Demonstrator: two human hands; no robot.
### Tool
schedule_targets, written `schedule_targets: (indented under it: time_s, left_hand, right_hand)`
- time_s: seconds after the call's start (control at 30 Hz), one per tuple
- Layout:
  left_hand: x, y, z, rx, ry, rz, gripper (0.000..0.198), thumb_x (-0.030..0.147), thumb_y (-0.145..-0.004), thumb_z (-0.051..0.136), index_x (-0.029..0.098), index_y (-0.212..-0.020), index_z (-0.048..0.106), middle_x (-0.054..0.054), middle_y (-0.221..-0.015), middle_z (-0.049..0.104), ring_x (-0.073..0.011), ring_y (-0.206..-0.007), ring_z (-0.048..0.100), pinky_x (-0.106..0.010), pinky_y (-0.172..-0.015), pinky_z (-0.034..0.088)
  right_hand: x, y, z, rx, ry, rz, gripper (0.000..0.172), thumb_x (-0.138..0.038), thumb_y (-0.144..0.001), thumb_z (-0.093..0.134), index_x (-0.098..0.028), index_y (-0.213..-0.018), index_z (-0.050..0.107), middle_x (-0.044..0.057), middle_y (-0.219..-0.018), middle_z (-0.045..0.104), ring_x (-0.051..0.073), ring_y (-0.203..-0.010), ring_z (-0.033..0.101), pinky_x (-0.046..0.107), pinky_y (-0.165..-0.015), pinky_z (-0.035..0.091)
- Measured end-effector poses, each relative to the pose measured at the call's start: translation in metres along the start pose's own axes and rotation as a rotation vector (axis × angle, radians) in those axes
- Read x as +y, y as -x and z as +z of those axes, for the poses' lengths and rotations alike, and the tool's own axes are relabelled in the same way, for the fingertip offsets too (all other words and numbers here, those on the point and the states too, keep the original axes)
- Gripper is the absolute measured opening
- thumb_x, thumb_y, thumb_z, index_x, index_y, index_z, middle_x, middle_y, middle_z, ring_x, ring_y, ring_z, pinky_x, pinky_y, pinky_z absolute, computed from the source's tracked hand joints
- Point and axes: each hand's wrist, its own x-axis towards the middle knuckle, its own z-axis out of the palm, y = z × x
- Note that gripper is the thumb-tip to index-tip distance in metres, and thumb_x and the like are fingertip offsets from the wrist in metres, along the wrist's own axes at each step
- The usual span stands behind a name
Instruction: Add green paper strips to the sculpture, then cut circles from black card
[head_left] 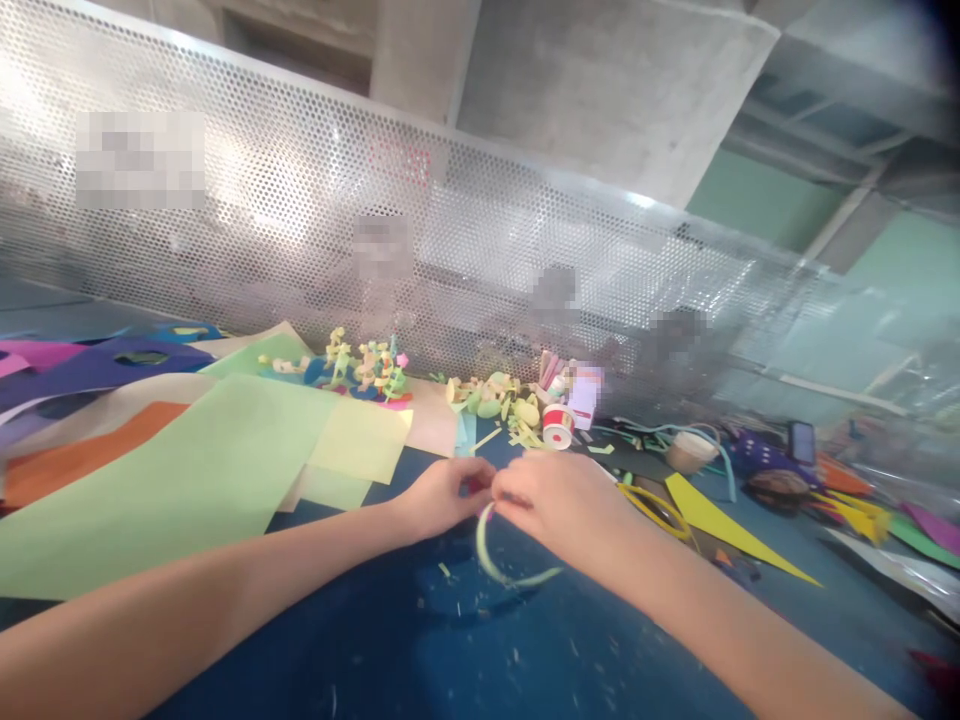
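Both my hands meet over the blue table (420, 650), just past its middle. My left hand (442, 492) has its fingers pinched together at the top end of a pale green paper strip (491, 560). My right hand (555, 500) is closed too, its fingertips touching the same end of the strip. The strip curls down from the fingers and lies on the table. Something small and reddish shows between the fingertips; I cannot make it out.
Large sheets of green paper (172, 480), yellow, orange and purple paper lie at left. Small paper figures (367, 370), a red-and-white tape roll (556, 426) and a tan tape roll (690, 450) stand further back. A yellow paper triangle (712, 520) lies at right. A perforated metal screen (375, 230) closes the far edge.
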Motion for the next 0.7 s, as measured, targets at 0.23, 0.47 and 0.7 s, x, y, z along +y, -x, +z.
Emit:
schedule_targets:
  time_s: [0.23,0.47,0.7]
  left_hand:
    - [0.009,0.003,0.0,-0.063,-0.055,0.134,0.014,0.021,-0.079,0.055,0.017,-0.088,0.064,-0.004,-0.084,0.066,-0.0162,-0.079,0.059,-0.026,-0.074,0.044]
    - [0.011,0.001,0.002,-0.125,0.219,0.062,0.015,0.028,-0.082,0.055,0.016,-0.09,0.061,-0.004,-0.087,0.061,-0.014,-0.079,0.057,-0.027,-0.077,0.045]
    - [0.012,-0.003,0.003,-0.058,0.472,-0.059,0.02,0.032,-0.079,0.062,0.014,-0.086,0.058,-0.004,-0.084,0.061,-0.0129,-0.077,0.056,-0.028,-0.077,0.043]
  right_hand:
    - [0.034,-0.028,-0.003,-0.083,-0.902,0.378,0.004,-0.018,-0.064,0.067,-0.018,-0.065,0.063,-0.001,-0.052,0.057,0.009,-0.043,0.041,0.025,-0.046,0.028]
    - [0.066,-0.023,0.024,-0.082,-1.35,0.555,0.013,-0.02,-0.068,0.062,-0.016,-0.081,0.061,-0.004,-0.053,0.05,0.005,-0.044,0.039,0.018,-0.042,0.031]
    - [0.061,-0.008,0.046,0.164,-1.64,0.617,0.024,-0.031,-0.064,0.073,-0.017,-0.077,0.059,0.0,-0.072,0.057,0.008,-0.063,0.053,0.021,-0.062,0.048]
